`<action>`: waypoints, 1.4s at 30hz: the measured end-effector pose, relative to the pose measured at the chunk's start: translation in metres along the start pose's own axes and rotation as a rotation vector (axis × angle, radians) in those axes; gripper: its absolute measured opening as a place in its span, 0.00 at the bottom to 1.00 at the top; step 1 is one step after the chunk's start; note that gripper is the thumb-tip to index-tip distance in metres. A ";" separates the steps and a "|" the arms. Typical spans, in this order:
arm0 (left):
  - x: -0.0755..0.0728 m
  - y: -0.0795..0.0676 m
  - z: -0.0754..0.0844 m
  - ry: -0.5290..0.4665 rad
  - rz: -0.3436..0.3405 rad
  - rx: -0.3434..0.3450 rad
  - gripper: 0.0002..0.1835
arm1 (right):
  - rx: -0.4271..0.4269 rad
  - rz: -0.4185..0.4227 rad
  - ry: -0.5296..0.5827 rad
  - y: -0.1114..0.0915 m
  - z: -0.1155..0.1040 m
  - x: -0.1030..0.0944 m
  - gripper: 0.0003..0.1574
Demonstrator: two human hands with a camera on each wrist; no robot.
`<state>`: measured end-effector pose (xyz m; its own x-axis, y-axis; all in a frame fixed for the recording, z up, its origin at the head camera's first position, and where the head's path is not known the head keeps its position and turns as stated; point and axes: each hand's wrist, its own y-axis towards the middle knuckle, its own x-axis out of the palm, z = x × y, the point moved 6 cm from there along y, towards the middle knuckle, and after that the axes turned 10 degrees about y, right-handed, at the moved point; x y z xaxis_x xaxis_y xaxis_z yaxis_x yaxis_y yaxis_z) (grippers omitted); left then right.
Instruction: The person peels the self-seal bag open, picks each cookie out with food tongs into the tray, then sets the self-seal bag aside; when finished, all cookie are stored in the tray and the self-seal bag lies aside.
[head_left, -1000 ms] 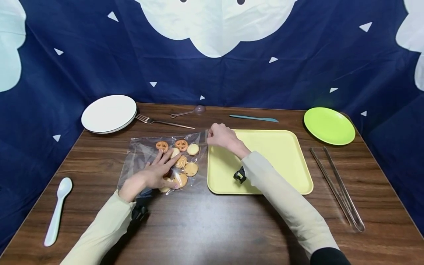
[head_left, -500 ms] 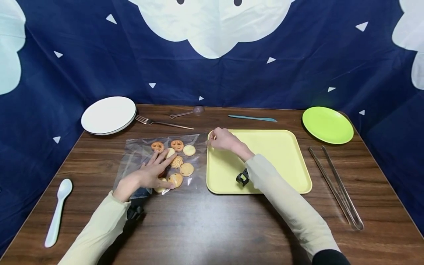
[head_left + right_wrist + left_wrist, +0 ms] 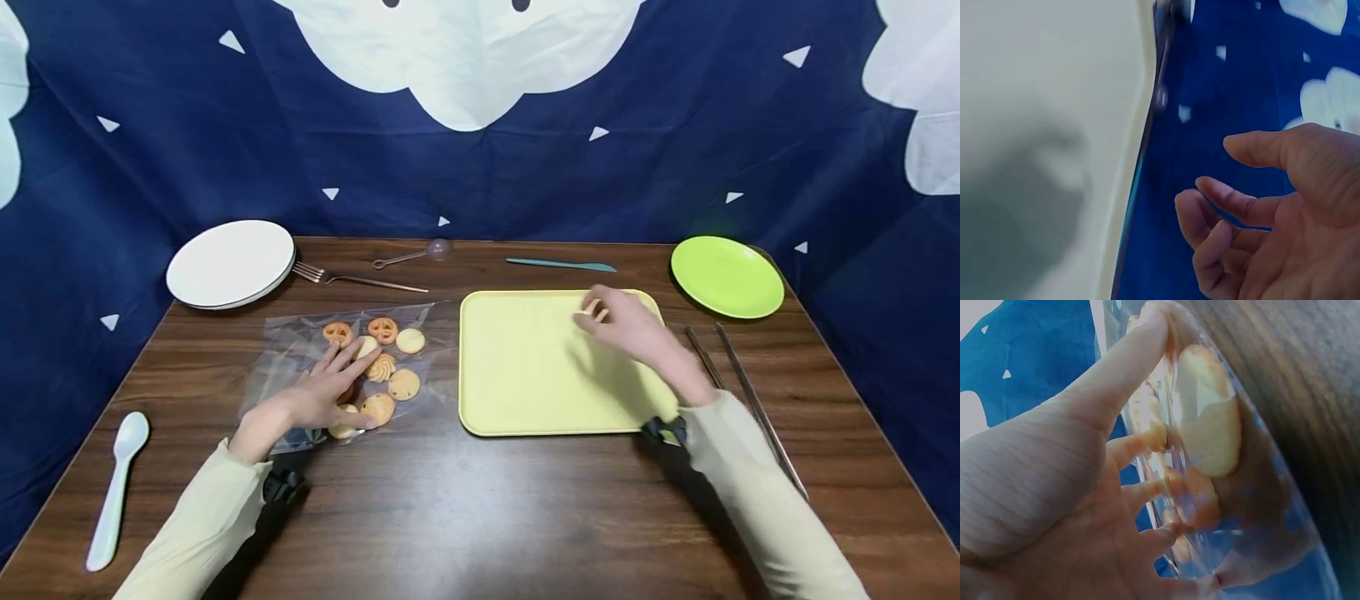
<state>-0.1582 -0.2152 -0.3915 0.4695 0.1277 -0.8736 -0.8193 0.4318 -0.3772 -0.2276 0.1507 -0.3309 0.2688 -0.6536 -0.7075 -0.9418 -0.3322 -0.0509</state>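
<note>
A clear plastic bag (image 3: 277, 350) of several cookies lies flat on the table, left of centre. Pretzel-shaped cookies (image 3: 383, 330), a swirled cookie (image 3: 380, 367) and round ones show through it. My left hand (image 3: 315, 398) rests on the bag with fingers spread; the left wrist view has its thumb and fingertips against the plastic, beside a pale cookie (image 3: 1210, 419). Over the right part of the yellow tray (image 3: 517, 367) hovers my right hand (image 3: 630, 329), casting a shadow on it. Its fingers (image 3: 1254, 209) are loosely bent, thumb apart, holding nothing.
White plates (image 3: 231, 262) and a fork (image 3: 360, 281) lie at back left, with a measuring spoon (image 3: 412, 254) and blue knife (image 3: 558, 264) along the back. A green plate (image 3: 726, 277) and metal tongs (image 3: 757, 400) are on the right; a pale spoon (image 3: 118, 487) is at left.
My right hand has let go of the bag's right edge and moved right, over the tray. My left hand stays on the bag. The whole scene has shifted slightly left in view.
</note>
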 end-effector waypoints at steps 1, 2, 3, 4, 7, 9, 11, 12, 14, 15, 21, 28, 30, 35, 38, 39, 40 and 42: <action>0.000 -0.002 -0.001 -0.002 0.004 -0.002 0.54 | 0.009 0.024 -0.019 -0.009 0.009 -0.010 0.16; 0.001 -0.004 -0.003 0.000 0.010 -0.003 0.54 | 0.020 0.046 -0.046 -0.018 0.018 -0.019 0.16; 0.001 -0.005 -0.004 -0.001 0.013 -0.007 0.54 | 0.032 0.067 -0.072 -0.028 0.028 -0.028 0.18; 0.001 -0.007 -0.005 -0.002 0.018 -0.006 0.54 | 0.048 0.084 -0.097 -0.037 0.038 -0.035 0.19; 0.002 -0.012 -0.008 0.011 0.032 -0.015 0.54 | 0.140 0.090 -0.166 -0.066 0.071 -0.052 0.28; 0.002 -0.013 -0.010 0.025 0.035 -0.026 0.54 | 0.232 0.058 -0.207 -0.084 0.094 -0.058 0.37; 0.001 -0.014 -0.010 0.039 0.036 -0.034 0.54 | 0.323 0.013 -0.248 -0.100 0.115 -0.061 0.47; 0.001 -0.015 -0.011 0.044 0.037 -0.033 0.54 | 0.361 -0.006 -0.261 -0.107 0.124 -0.062 0.51; 0.001 -0.015 -0.011 0.045 0.038 -0.025 0.54 | 0.412 -0.029 -0.288 -0.119 0.138 -0.063 0.54; 0.001 -0.015 -0.011 0.041 0.039 -0.020 0.54 | 0.432 -0.039 -0.289 -0.124 0.143 -0.064 0.53; -0.001 -0.013 -0.011 0.017 0.058 0.015 0.53 | 0.434 -0.069 -0.238 -0.142 0.154 -0.063 0.38; -0.004 -0.014 -0.017 -0.028 0.083 0.031 0.50 | 0.399 -0.055 -0.242 -0.151 0.154 -0.064 0.30; -0.006 -0.015 -0.022 -0.047 0.082 0.022 0.49 | 0.390 -0.045 -0.237 -0.155 0.155 -0.065 0.29; -0.012 -0.023 -0.043 -0.029 0.087 -0.030 0.50 | 0.384 -0.037 -0.215 -0.167 0.153 -0.068 0.29; -0.013 -0.028 -0.061 -0.007 0.095 -0.050 0.50 | 0.380 -0.045 -0.198 -0.171 0.148 -0.072 0.30; -0.013 -0.030 -0.066 -0.004 0.099 -0.050 0.49 | 0.378 -0.049 -0.194 -0.172 0.145 -0.073 0.31; -0.013 -0.032 -0.070 -0.005 0.102 -0.049 0.49 | 0.376 -0.054 -0.188 -0.173 0.142 -0.074 0.32; -0.011 -0.034 -0.076 -0.009 0.109 -0.044 0.47 | 0.360 -0.053 -0.186 -0.172 0.134 -0.074 0.31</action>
<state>-0.1605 -0.2990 -0.3920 0.3800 0.1801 -0.9073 -0.8792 0.3753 -0.2937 -0.1122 0.3475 -0.3641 0.3089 -0.4972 -0.8108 -0.9469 -0.0814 -0.3109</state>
